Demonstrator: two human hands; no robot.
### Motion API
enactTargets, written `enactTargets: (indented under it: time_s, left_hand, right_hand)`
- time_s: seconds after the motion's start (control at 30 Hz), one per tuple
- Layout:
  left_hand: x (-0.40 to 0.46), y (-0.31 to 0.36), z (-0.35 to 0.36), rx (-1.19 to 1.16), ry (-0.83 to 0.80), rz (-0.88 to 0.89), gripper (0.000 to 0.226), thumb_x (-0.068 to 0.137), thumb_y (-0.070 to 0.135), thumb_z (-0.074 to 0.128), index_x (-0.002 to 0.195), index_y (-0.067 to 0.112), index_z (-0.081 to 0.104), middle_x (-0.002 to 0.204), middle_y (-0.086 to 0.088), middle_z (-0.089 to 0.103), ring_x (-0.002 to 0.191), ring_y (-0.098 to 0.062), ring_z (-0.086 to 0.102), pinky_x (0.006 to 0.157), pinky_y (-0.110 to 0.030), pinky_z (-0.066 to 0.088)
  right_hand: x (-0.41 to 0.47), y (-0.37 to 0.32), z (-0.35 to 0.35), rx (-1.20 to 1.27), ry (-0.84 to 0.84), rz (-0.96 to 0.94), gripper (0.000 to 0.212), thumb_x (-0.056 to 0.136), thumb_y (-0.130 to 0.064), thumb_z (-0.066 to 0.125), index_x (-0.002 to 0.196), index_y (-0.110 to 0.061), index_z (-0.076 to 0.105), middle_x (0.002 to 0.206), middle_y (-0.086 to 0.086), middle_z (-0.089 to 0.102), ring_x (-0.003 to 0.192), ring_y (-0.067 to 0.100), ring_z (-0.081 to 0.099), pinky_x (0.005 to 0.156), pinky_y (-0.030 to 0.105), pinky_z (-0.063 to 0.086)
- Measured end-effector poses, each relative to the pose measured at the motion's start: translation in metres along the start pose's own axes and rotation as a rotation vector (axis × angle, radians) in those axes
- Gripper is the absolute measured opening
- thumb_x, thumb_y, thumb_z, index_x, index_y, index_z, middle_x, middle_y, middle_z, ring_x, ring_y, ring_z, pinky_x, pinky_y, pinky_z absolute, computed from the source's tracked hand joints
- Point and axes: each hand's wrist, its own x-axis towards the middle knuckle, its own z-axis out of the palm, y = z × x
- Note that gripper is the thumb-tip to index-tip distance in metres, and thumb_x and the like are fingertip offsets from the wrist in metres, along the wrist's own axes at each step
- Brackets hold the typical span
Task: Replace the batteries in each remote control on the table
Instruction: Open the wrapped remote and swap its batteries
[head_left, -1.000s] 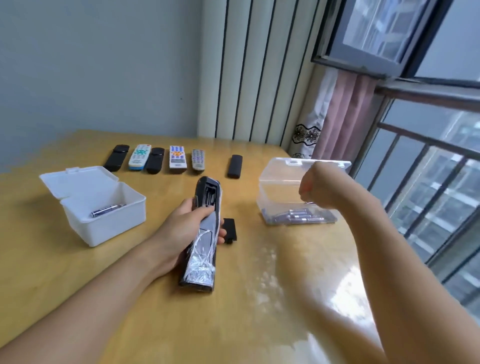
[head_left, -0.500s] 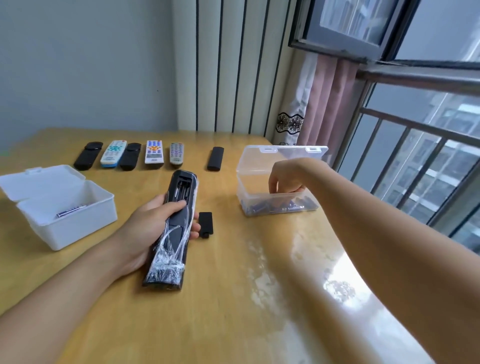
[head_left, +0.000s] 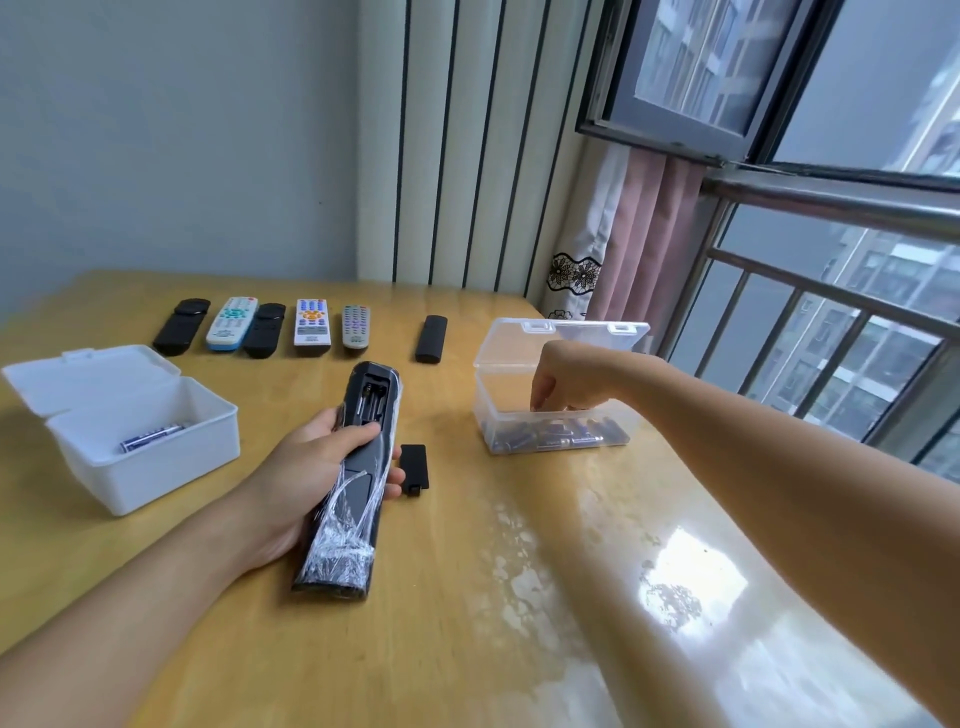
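My left hand (head_left: 311, 467) grips a long black remote (head_left: 358, 483), back side up, partly wrapped in clear film. Its battery compartment is open and looks empty. The black battery cover (head_left: 414, 467) lies on the table just right of it. My right hand (head_left: 563, 382) reaches down into a clear plastic box (head_left: 493, 410) holding several dark batteries (head_left: 556, 434); the fingertips are inside, and whether they hold one cannot be told. A white box (head_left: 156, 467) at the left holds a battery (head_left: 150, 436).
Several other remotes (head_left: 311, 322) lie in a row at the table's far side, one black remote (head_left: 431, 338) set apart to the right. The wooden table (head_left: 467, 597) has a glossy, glare-lit right part. A window with railing stands at the right.
My right hand has gone from above the clear box down into it, among the batteries. The view has shifted a little. The left hand still holds the remote.
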Motion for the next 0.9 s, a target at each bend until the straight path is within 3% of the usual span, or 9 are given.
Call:
enactTargets:
  time_s: [0.1, 0.2, 0.3, 0.53, 0.63, 0.73, 0.83, 0.9]
  left_hand:
    - [0.001, 0.0, 0.0, 0.003, 0.002, 0.005, 0.024, 0.102, 0.017, 0.056, 0.124, 0.008, 0.058, 0.11, -0.029, 0.07, 0.079, -0.034, 0.072, 0.089, -0.054, 0.057]
    - [0.0, -0.001, 0.001, 0.005, 0.002, 0.006, 0.024, 0.102, 0.017, 0.056, 0.124, 0.008, 0.058, 0.11, -0.029, 0.07, 0.077, -0.032, 0.073, 0.079, -0.047, 0.06]
    - [-0.001, 0.0, 0.002, 0.002, 0.004, 0.003, 0.023, 0.102, 0.017, 0.056, 0.124, 0.008, 0.058, 0.11, -0.028, 0.07, 0.075, -0.03, 0.073, 0.07, -0.041, 0.063]
    - [0.0, 0.0, 0.001, 0.013, -0.003, 0.013, 0.024, 0.102, 0.017, 0.057, 0.124, 0.007, 0.057, 0.11, -0.029, 0.07, 0.077, -0.032, 0.072, 0.086, -0.052, 0.058]
    - [0.001, -0.001, 0.001, 0.016, -0.001, 0.016, 0.023, 0.102, 0.018, 0.057, 0.122, 0.007, 0.058, 0.108, -0.028, 0.071, 0.078, -0.033, 0.073, 0.091, -0.056, 0.056]
    - [0.003, -0.002, 0.001, 0.018, -0.002, 0.02, 0.023, 0.102, 0.017, 0.057, 0.122, 0.007, 0.058, 0.108, -0.028, 0.071, 0.077, -0.032, 0.073, 0.088, -0.053, 0.057]
    - [0.003, -0.003, 0.0, 0.014, -0.004, 0.025, 0.023, 0.101, 0.017, 0.058, 0.121, 0.007, 0.058, 0.108, -0.028, 0.071, 0.078, -0.032, 0.073, 0.089, -0.053, 0.057]
    - [0.003, -0.003, 0.0, 0.024, -0.008, 0.021, 0.023, 0.102, 0.018, 0.058, 0.121, 0.007, 0.058, 0.107, -0.027, 0.072, 0.078, -0.033, 0.073, 0.09, -0.054, 0.057]
  right_hand:
    - [0.0, 0.007, -0.003, 0.02, 0.006, -0.033, 0.015, 0.087, -0.02, 0.076, 0.1, -0.014, 0.078, 0.09, 0.01, 0.077, 0.056, 0.012, 0.056, 0.048, 0.01, 0.041]
    - [-0.005, 0.008, -0.005, -0.039, 0.012, -0.047, 0.016, 0.088, -0.021, 0.074, 0.099, -0.01, 0.078, 0.086, 0.009, 0.077, 0.054, 0.004, 0.054, 0.052, 0.009, 0.043]
    - [-0.007, 0.008, -0.003, -0.065, -0.019, -0.032, 0.018, 0.092, -0.025, 0.07, 0.104, -0.015, 0.078, 0.091, 0.003, 0.075, 0.065, 0.009, 0.058, 0.066, 0.02, 0.05]
    - [-0.007, 0.01, -0.01, -0.028, -0.058, 0.013, 0.017, 0.092, -0.015, 0.07, 0.106, -0.019, 0.077, 0.084, 0.002, 0.075, 0.063, 0.016, 0.068, 0.075, 0.031, 0.062]
    - [-0.004, 0.004, -0.008, -0.143, -0.059, 0.016, 0.021, 0.089, -0.011, 0.068, 0.106, -0.02, 0.076, 0.084, 0.003, 0.07, 0.068, 0.02, 0.067, 0.066, 0.029, 0.058]
    - [-0.006, 0.007, -0.009, -0.303, -0.051, 0.138, 0.004, 0.088, -0.008, 0.067, 0.088, -0.011, 0.064, 0.072, 0.001, 0.057, 0.06, 0.015, 0.055, 0.057, 0.026, 0.048]
    - [-0.007, 0.005, -0.001, -0.416, -0.116, 0.252, 0.022, 0.092, 0.001, 0.057, 0.072, -0.004, 0.049, 0.069, 0.004, 0.045, 0.062, 0.017, 0.046, 0.058, 0.023, 0.043]
    - [-0.007, 0.004, 0.003, -0.436, -0.159, 0.293, 0.026, 0.095, 0.001, 0.049, 0.07, -0.004, 0.047, 0.071, 0.004, 0.043, 0.063, 0.018, 0.044, 0.066, 0.025, 0.045]
